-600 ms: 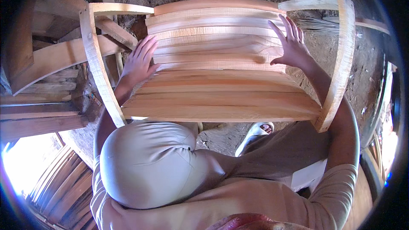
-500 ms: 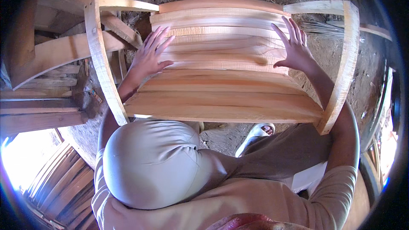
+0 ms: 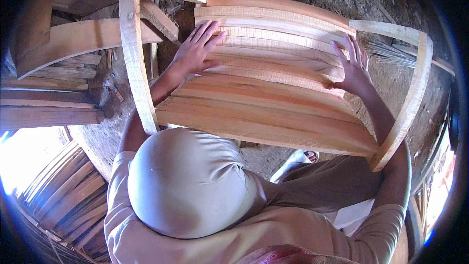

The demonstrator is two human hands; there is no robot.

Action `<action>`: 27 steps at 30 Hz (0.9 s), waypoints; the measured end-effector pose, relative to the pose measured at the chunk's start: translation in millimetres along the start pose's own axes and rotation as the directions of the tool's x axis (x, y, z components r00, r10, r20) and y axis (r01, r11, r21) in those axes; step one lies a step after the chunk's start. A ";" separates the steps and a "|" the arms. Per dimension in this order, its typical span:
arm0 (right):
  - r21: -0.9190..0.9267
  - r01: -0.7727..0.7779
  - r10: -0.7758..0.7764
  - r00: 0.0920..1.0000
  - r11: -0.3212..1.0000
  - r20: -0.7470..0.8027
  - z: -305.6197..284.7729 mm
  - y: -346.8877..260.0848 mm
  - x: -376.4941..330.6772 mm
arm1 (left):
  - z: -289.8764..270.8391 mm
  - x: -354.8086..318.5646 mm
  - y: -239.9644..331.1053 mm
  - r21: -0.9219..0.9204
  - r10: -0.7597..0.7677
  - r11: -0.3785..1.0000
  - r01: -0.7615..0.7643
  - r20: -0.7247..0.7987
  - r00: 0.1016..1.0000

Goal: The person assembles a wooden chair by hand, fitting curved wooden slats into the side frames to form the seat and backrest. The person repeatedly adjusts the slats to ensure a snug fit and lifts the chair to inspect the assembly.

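Note:
A pale wooden bench seat [image 3: 264, 110] with a slatted backrest [image 3: 281, 44] stands before me, tipped slightly in view. Curved frames rise on both sides: a left armrest frame [image 3: 134, 44] and a right armrest frame [image 3: 408, 98]. My left hand [image 3: 198, 51] lies against the left end of the back slats, fingers spread, its arm passing under the left frame. At the right end of the slats is my right hand [image 3: 355, 71], fingers also apart, its forearm passing inside the right frame. Neither hand grips anything.
Stacked planks and curved wooden pieces [image 3: 73, 44] crowd the left side. Farther down on the left lies a pile of thin wooden strips [image 3: 73, 195]. Thin sticks [image 3: 391, 54] lie on the dirt floor at right. My sandalled foot [image 3: 298, 161] shows below the seat.
The whole view has turned a little clockwise, so the bench's left side appears higher and its right side lower. Both hands stay at the same ends of the back slats.

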State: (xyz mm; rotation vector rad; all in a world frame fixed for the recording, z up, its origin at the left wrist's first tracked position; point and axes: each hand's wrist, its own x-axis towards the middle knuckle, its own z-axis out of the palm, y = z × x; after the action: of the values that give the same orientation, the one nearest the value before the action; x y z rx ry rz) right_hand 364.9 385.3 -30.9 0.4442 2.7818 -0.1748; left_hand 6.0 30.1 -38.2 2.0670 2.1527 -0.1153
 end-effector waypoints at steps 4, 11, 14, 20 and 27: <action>0.016 0.016 -0.015 1.000 1.000 -0.014 3.6 3.6 0.8 | -2.1 0.4 3.2 0.018 -0.017 1.000 0.017 0.015 1.000; 0.013 0.006 -0.006 1.000 1.000 0.025 2.3 5.3 0.9 | -0.4 3.7 3.8 0.024 -0.015 1.000 0.014 0.020 1.000; 0.014 0.002 -0.002 1.000 1.000 0.024 5.8 7.3 1.0 | -2.0 3.2 4.6 0.021 -0.024 1.000 0.024 0.014 1.000; 0.031 -0.011 0.009 0.997 0.999 0.075 2.5 5.9 4.0 | -1.3 2.4 4.2 0.051 -0.025 0.998 0.024 0.033 0.999; 0.007 -0.011 0.011 0.998 1.000 0.068 6.6 8.1 3.1 | -1.0 3.7 4.9 0.065 -0.028 0.998 0.026 0.031 0.999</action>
State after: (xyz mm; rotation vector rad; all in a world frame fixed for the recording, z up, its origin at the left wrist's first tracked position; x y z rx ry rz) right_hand 366.6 392.7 -38.7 0.4471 2.7122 -0.1940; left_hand 10.7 34.2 -37.6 2.0559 2.1857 -0.2221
